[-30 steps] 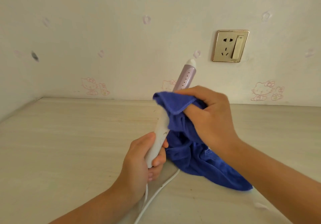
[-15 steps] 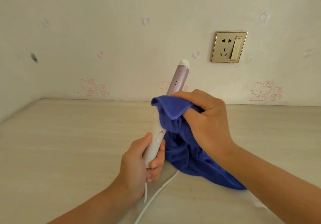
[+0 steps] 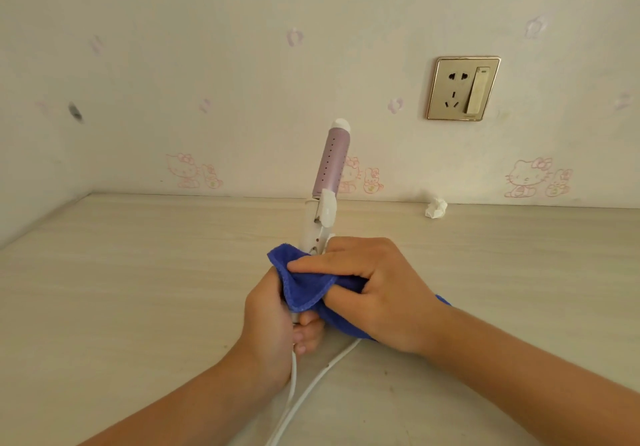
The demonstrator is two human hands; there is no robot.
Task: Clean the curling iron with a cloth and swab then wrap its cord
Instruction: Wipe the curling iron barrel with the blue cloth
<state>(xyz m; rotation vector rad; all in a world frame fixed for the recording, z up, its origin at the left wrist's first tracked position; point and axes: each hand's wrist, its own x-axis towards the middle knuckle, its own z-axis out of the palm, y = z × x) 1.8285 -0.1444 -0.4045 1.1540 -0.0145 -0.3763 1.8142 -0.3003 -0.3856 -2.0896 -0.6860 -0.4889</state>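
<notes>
At centre frame the left hand (image 3: 273,321) is clenched around the bottom of the iron (image 3: 323,210), holding it nearly upright with the tip leaning slightly right. That looks like a steadying grip, so the other hand can rub along the body. The right hand (image 3: 374,289) grasps the blue cloth (image 3: 304,286) and presses it around the white handle just above the left fist, fingers laid flat across the fold; the wrap lets the cloth reach all sides at once. The rest of the cloth trails under the right wrist onto the table (image 3: 121,289).

The iron has a lilac barrel with a row of small dots, a white cap at the top, and a white clamp lever below the barrel. Its white cord (image 3: 311,386) runs loose from the base toward the bottom edge, unwrapped. The socket (image 3: 463,89) at upper right is empty. A crumpled white wad (image 3: 435,207) lies by the wall; no swab is visible.
</notes>
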